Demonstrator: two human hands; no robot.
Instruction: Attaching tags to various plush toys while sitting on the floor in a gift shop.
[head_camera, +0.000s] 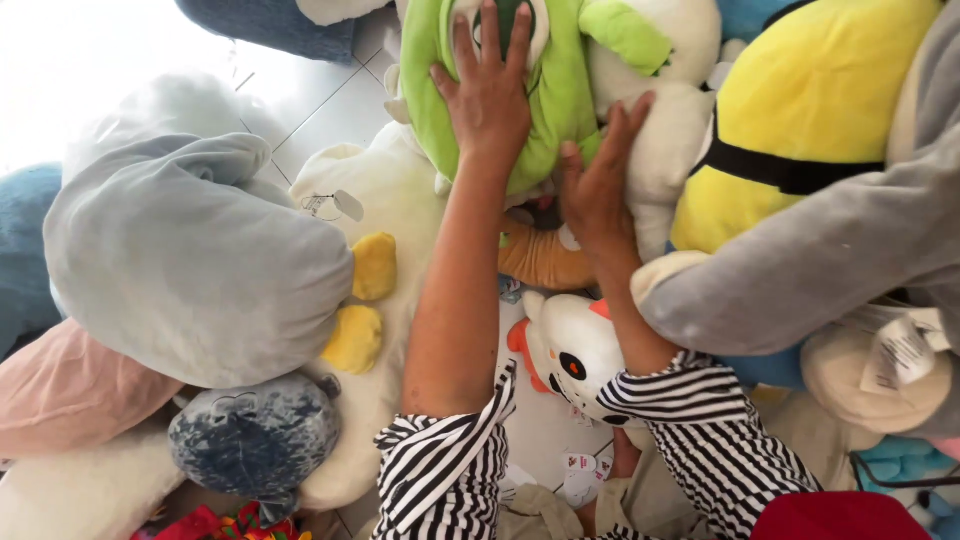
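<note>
My left hand (490, 90) lies flat, fingers spread, on a green plush toy (545, 100) at the top middle. My right hand (598, 185) presses against the side of a white plush toy (672, 140) just right of the green one, fingers spread and pointing up. Both forearms reach up from black-and-white striped sleeves (450, 470). Neither hand grips anything. Below my right hand sits an orange-brown plush (540, 262), and a white toy with an orange-rimmed black eye (572, 360) lies between my arms.
A large yellow plush with a black band (810, 110) and a grey plush (800, 270) fill the right. A big grey-blue plush (190, 260), a cream toy with yellow feet (365, 300), a pink cushion (70, 390) and a mottled blue toy (255, 435) crowd the left. White tiled floor (310, 110) shows behind.
</note>
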